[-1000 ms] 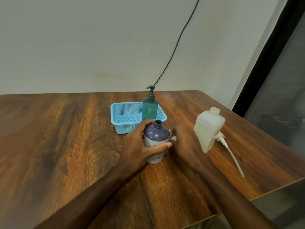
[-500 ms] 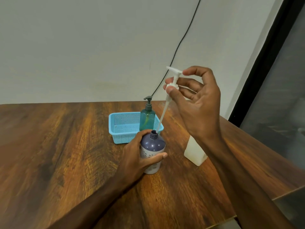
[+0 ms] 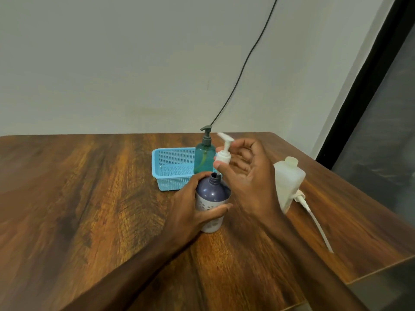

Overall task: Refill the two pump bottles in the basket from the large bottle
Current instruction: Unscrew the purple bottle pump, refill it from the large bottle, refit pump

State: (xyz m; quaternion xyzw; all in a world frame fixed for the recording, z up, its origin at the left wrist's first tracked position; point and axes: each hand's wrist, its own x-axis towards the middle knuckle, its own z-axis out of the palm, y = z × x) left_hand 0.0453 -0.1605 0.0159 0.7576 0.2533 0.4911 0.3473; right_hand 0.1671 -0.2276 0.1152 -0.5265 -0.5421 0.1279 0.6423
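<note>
A purple bottle [image 3: 211,194] stands upright on the table, in front of the blue basket [image 3: 170,169]. My left hand [image 3: 193,209] grips its body. My right hand [image 3: 244,176] pinches a white pump head [image 3: 223,153] just above the bottle's open neck, with the pump's tube reaching down into the neck. A teal pump bottle [image 3: 204,157] stands in the basket's right side. The large white bottle [image 3: 288,182] stands to the right, partly hidden behind my right hand.
A second white pump with a long tube [image 3: 314,218] lies on the wooden table [image 3: 89,209] beside the large bottle, near the right edge. A black cable [image 3: 244,63] hangs down the wall behind the basket.
My right hand has come down with the white pump, sliding its tube deeper into the purple bottle's neck. The left hand keeps its hold on the bottle.
</note>
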